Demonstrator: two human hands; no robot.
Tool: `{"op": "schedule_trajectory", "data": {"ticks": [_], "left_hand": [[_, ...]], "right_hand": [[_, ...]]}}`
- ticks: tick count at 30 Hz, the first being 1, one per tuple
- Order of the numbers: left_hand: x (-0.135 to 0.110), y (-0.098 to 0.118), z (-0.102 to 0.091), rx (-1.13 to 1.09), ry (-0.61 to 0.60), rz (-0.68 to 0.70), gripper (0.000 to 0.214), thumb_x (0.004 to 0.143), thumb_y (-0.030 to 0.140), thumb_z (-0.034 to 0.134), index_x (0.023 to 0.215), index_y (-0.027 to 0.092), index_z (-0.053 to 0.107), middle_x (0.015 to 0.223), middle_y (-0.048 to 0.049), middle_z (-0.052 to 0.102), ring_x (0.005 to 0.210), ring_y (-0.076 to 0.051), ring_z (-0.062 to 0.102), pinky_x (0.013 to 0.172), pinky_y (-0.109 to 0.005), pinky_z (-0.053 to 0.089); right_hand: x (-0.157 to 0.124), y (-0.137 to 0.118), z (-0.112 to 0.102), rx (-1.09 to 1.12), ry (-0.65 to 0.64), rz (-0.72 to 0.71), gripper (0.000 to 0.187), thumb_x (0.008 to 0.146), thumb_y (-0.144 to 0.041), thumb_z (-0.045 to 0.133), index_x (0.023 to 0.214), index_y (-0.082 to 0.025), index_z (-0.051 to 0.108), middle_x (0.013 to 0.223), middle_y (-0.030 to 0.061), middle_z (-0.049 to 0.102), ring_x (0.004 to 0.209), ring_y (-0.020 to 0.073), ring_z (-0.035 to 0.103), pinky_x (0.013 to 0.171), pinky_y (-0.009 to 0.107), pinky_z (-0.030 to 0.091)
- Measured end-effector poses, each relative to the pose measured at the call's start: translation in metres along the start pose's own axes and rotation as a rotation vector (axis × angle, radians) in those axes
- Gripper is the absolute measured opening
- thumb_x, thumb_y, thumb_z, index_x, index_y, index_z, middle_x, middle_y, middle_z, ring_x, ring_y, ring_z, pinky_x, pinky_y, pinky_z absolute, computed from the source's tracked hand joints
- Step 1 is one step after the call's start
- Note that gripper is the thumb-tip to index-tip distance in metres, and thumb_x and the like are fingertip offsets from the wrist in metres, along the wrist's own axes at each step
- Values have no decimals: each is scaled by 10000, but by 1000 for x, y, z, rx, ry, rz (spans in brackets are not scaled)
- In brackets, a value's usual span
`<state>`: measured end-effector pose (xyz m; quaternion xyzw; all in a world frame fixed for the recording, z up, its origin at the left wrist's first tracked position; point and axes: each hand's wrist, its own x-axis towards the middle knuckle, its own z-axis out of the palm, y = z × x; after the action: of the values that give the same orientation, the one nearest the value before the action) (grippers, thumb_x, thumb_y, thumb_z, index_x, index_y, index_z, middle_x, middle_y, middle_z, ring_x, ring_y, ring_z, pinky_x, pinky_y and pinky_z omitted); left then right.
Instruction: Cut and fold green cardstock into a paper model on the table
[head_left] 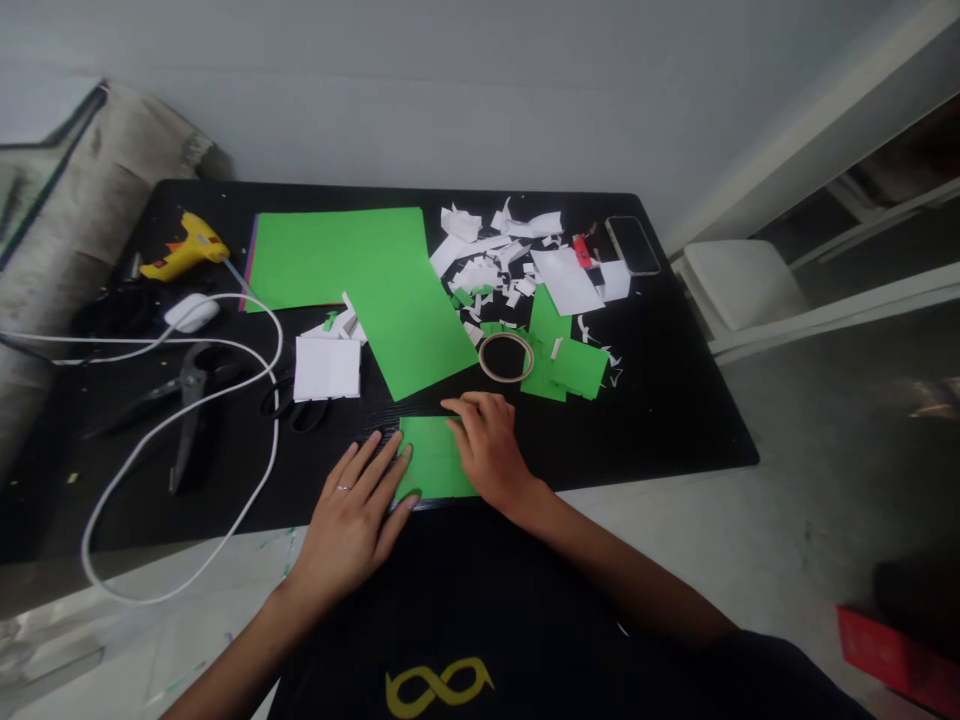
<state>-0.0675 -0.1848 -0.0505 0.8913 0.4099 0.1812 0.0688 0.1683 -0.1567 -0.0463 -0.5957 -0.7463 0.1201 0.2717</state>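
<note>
A small green paper piece [433, 460] lies flat at the table's near edge between my two hands. My left hand [365, 508] is open, its fingers stretched out and touching the paper's left side. A ring shows on one finger. My right hand [486, 440] covers the paper's right part with bent fingers. Its thumb rests on the paper, while the index finger reaches just past the upper edge, so the hand is closed about that edge. Just beyond is a larger green sheet [409, 325]. A tape roll [506, 378] lies on its side above my right hand.
Green sheets [337, 255], white scraps [480, 275], green pieces [581, 365] and a phone [632, 246] occupy the back. At left are a yellow glue gun [191, 248], large black scissors [193, 385], a looping white cable [274, 440] and a folded white paper [328, 368].
</note>
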Motion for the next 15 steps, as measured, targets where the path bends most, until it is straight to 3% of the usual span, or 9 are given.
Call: {"op": "schedule_trajectory", "data": {"ticks": [2,5,8,11,15], "left_hand": [[2,1,-1,1,-5,7,582,1030,333,611,1576,166,496,1620,-156,529,1535,-387,442,1217,-614,416],[5,3,-3,-8,-15,1,555,1028,358,620,1532,145,527,1651,-175,483,1566,-392,390,1234,-600,397],[6,2,-4,-31,-56,31,588,1005,447,657,1475,111,546,1621,-200,516,1548,-394,417,1246,-607,371],[3,1,-6,-55,-79,79,559,976,427,697,1426,118,575,1556,-198,586,1492,-391,493,1240,-621,363],[3,2,-13,-169,-29,129,373,966,149,632,1337,177,638,1340,-119,741,1342,-325,631,1238,-589,362]], "right_hand": [[-8,1,-11,65,17,-104,237,1094,-183,508,1192,-211,722,1158,108,733,1145,243,651,1039,450,471],[-26,6,-27,95,-92,-252,217,1078,-306,584,1193,-196,732,1308,125,732,1290,265,633,1153,499,445],[-47,16,-35,65,-240,-346,523,1024,-461,660,1431,-136,623,1527,182,614,1475,324,514,1200,546,452],[-62,27,-38,52,-287,-404,497,1033,-221,583,1522,-140,552,1551,166,604,1519,304,485,1206,542,474],[-63,32,-48,241,-208,-425,425,997,-100,560,1400,-183,668,1389,140,733,1367,270,650,1156,526,535]]}}
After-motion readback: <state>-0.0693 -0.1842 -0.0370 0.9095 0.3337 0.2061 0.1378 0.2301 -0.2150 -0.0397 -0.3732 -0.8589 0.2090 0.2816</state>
